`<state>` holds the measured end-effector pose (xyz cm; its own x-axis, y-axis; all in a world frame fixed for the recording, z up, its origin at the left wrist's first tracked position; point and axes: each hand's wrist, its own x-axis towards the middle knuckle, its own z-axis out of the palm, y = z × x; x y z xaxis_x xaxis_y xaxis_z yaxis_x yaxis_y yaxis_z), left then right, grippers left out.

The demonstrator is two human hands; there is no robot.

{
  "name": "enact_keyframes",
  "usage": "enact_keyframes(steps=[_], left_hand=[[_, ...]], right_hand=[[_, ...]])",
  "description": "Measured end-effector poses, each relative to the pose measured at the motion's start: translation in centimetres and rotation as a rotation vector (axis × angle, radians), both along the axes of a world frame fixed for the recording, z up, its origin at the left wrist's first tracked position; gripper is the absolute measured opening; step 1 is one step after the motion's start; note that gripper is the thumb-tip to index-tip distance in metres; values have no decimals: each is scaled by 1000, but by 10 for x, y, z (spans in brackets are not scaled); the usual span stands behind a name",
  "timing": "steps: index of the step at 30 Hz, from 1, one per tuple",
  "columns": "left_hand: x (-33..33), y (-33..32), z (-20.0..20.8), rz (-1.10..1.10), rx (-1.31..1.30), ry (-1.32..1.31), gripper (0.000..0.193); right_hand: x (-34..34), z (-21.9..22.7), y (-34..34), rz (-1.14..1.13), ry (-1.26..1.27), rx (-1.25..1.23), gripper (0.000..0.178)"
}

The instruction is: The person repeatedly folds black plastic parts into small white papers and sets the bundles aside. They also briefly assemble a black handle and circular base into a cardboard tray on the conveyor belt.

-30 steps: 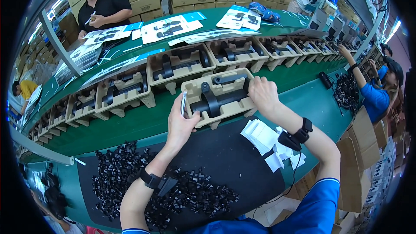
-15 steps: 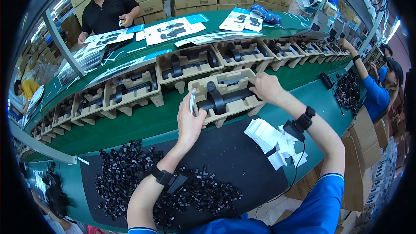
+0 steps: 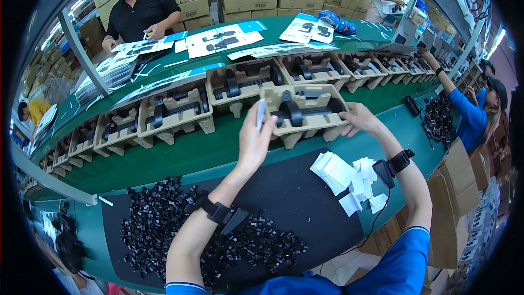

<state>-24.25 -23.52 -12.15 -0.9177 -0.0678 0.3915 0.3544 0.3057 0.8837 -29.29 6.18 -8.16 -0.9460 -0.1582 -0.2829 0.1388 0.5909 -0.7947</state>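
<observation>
A beige moulded-pulp tray [image 3: 323, 122] is held tilted between my two hands, just in front of the row of trays. Inside it lie black parts, among them an upright black ring-shaped piece [image 3: 291, 112] and a ribbed black bar. My left hand [image 3: 254, 141] grips the tray's left end, with white slips of paper [image 3: 260, 114] also pinched in its fingers. At the opposite end, the fingers of my right hand [image 3: 361, 120] curl against the tray's right corner.
Several similar trays [image 3: 176, 120] line the green ledge. On the black mat [image 3: 305, 196] lie a heap of small black pieces [image 3: 158, 221] and white paper slips [image 3: 334, 172]. Black cables [image 3: 436, 117] are bunched at the right. Co-workers stand across and to the right.
The tray has moved right and its front wall faces me more. Both hands have moved with it; my right hand has slid lower along its right end.
</observation>
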Motion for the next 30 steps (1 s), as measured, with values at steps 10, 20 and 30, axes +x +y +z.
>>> enact_keyframes(steps=[10,20,30], left_hand=[[-9,22,-6,-203,316,-473,53],[49,-48,36,-243,392,-545,43],[225,-148,114,-69,400,-470,54]], right_hand=[[-25,14,8,-28,90,340,43],[20,-2,3,-100,584,701,45],[161,12,12,82,572,852,24]])
